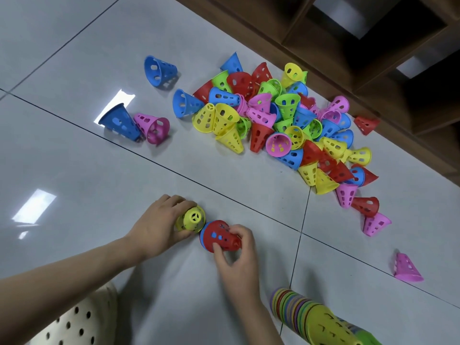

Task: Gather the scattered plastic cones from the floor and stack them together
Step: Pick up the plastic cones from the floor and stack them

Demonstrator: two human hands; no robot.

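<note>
Now both hands grip cones — yellow cone (191,219) left, red cone (220,235) right.

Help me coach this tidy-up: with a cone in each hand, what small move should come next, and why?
Probably nest the two together: the left hand grips a yellow cone and the right hand pinches a red cone with a blue rim showing at its wide end, the two almost touching. Then add them to the long stack lying nearby.
</note>
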